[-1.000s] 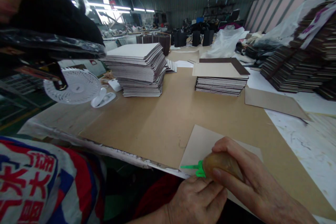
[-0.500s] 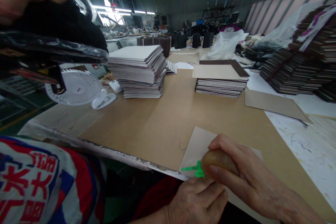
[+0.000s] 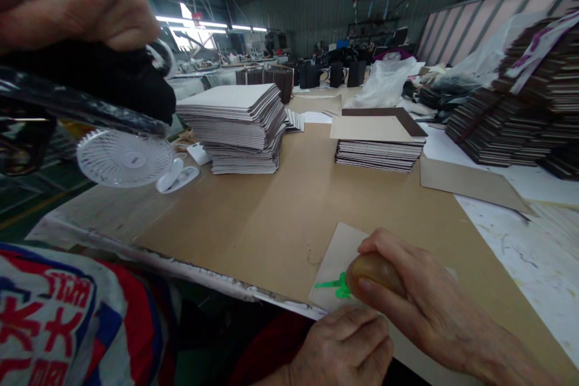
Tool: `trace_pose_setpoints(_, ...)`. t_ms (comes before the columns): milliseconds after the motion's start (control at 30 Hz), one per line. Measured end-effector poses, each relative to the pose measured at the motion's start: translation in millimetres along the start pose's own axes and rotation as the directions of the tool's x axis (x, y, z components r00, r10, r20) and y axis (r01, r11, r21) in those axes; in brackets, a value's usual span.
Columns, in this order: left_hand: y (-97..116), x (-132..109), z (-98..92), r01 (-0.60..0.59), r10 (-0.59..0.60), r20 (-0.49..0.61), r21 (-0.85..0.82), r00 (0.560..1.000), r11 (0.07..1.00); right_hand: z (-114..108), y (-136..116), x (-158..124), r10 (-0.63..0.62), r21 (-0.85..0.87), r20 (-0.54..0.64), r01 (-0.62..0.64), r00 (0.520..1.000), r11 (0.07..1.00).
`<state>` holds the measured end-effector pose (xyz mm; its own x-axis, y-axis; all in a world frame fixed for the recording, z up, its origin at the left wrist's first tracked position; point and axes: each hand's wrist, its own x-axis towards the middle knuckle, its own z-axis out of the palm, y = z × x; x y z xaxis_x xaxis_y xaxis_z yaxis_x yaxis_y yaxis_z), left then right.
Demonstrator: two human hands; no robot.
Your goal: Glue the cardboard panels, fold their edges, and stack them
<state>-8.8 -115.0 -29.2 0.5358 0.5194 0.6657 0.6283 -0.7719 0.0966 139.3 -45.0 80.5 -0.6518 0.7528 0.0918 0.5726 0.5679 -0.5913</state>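
Note:
My right hand (image 3: 427,307) is wrapped round a smooth, rounded, yellow-brown handle (image 3: 375,271), perhaps wooden. Whatever the handle ends in is hidden by my hands. Just below it, my left hand (image 3: 346,347) has its fingers curled together at the front edge of a pale beige board (image 3: 337,253); what they pinch, if anything, cannot be seen. A bright green plastic piece (image 3: 340,284) with a thin pointed end lies over the board, close to the left end of the handle. The board rests at the table's front edge, partly covered by both hands.
Stacked grey-white boards (image 3: 235,126) stand back left, and a lower stack (image 3: 377,148) sits back centre. Dark bundled boards (image 3: 502,102) rise at right. Left are a white fan (image 3: 129,157) and another person's hand (image 3: 81,3) over a black object (image 3: 99,78). The brown tabletop (image 3: 253,223) extends between.
The other person's hand and black object have shifted slightly at upper left. My hands stay nearly in place, the left slightly lower beside the handle. The whole view has tilted a little.

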Motion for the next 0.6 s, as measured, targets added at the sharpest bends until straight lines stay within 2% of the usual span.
trace_pose_setpoints(133,-0.3,1.1,7.6,0.028,-0.028,-0.119,-0.002,0.992,1.000,-0.7,3.0,1.3,0.012,-0.005,-0.020,-0.012,1.000,1.000)
trace_pose_setpoints(367,-1.1,3.6,6.5,0.015,-0.012,-0.184,0.018,0.983,1.000,-3.3,9.3,1.9,0.021,-0.053,-0.086,-0.026,0.996,0.998)
trace_pose_setpoints(500,-1.2,2.3,5.6,0.019,-0.019,-0.139,-0.002,0.990,1.000,-1.5,8.2,-0.5,0.036,-0.019,-0.038,-0.036,0.999,0.999)
trace_pose_setpoints(600,-1.6,3.4,1.3,0.002,-0.003,-0.035,-0.010,0.999,1.000,-0.1,4.3,-3.0,0.009,0.021,0.002,-0.009,1.000,1.000)
